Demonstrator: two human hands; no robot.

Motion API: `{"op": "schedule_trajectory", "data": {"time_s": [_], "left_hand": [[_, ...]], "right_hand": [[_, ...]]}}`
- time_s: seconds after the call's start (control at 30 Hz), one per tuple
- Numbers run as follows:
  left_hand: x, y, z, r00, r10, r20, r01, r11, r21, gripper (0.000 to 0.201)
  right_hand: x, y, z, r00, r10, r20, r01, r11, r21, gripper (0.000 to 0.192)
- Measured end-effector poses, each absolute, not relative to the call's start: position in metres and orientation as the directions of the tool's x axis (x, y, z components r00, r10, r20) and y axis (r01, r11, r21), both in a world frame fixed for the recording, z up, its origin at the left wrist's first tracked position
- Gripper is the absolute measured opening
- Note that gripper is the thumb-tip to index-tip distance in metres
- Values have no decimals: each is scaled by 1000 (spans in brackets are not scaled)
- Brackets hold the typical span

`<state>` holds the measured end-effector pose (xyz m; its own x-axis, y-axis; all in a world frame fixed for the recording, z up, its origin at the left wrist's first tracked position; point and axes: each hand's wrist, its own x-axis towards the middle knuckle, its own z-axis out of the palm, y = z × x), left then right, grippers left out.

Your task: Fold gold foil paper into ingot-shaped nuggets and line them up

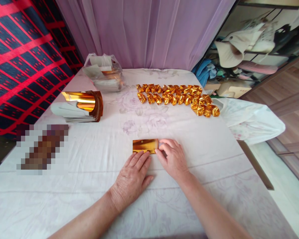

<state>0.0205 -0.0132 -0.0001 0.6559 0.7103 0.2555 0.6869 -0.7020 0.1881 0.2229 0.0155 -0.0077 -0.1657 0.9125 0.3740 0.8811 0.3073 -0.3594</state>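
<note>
Closest to me, the left hand [132, 176] lies flat along the near edge of the gold sheet [146, 145], seemingly pinning it to the table [164, 209]. At the sheet's right end, the right hand [174, 158] is half curled; I cannot tell whether it pinches. Beyond the sheet: leftward, a foil stack [96, 106]; rightward, folded gold pieces [173, 99], obstructing neither hand; farthest, leftward, a plastic bag [104, 75].

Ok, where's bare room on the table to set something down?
Bare cloth lies between the gold sheet and the folded gold pieces, and right of the right hand. Crowded: far left, by plastic bag and paper stack.
</note>
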Motion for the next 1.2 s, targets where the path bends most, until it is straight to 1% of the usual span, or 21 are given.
{"op": "schedule_trajectory", "data": {"time_s": [0.13,0.33,0.57,0.73,0.93,1.2], "left_hand": [[20,-13,-1,658,709,253,685,-704,189,51],[20,-13,-4,651,718,247,687,-695,211,48],[19,-13,-3,656,713,250,687,-700,196,49],[20,-13,-3,648,721,247,691,-692,208,48],[19,-13,-2,660,709,249,687,-703,183,50],[21,-10,2,653,720,235,688,-694,214,48]], "right_hand": [[222,15,-7,-163,911,378,882,306,-357,15],[222,15,-8,-161,909,385,882,307,-357,16],[222,15,-9,-154,907,392,883,304,-357,14],[222,15,-10,-143,912,386,889,289,-354,13],[222,15,-9,-129,908,398,892,281,-353,12],[221,15,-8,-121,912,393,895,271,-355,10]]}}
